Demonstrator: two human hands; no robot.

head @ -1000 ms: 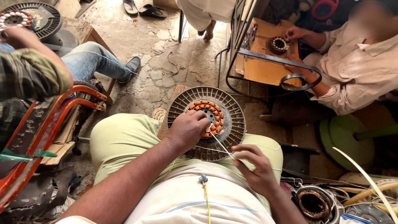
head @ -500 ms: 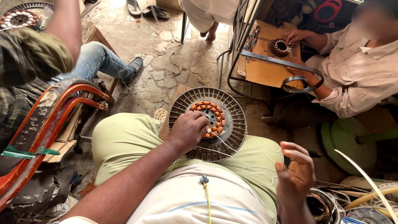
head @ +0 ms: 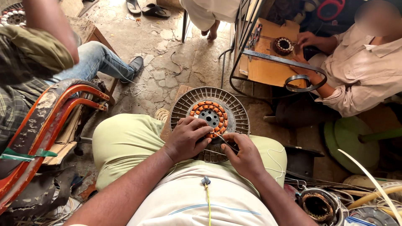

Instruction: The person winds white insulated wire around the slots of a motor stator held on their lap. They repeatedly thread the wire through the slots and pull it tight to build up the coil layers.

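The left hand (head: 186, 140) is pressing its grip on the round fan motor (head: 209, 119) lying on the lap. The right hand (head: 245, 155) is pinching a thin wire (head: 224, 141).

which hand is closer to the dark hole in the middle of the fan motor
Left. The left hand rests on the copper coils just beside the hole; the right hand sits lower, at the motor's near rim.

Left hand (head: 186, 140): covers the 7 o'clock part of the round finned motor disc (head: 209, 121) and some copper coils (head: 208, 113). Right hand (head: 247, 157): hides the disc's rim at 5 o'clock; the thin wire (head: 224, 140) in its grip too fine to trace. Second wound stator (head: 14, 16): cut off at the 10 o'clock corner. Co-worker's face: blurred.
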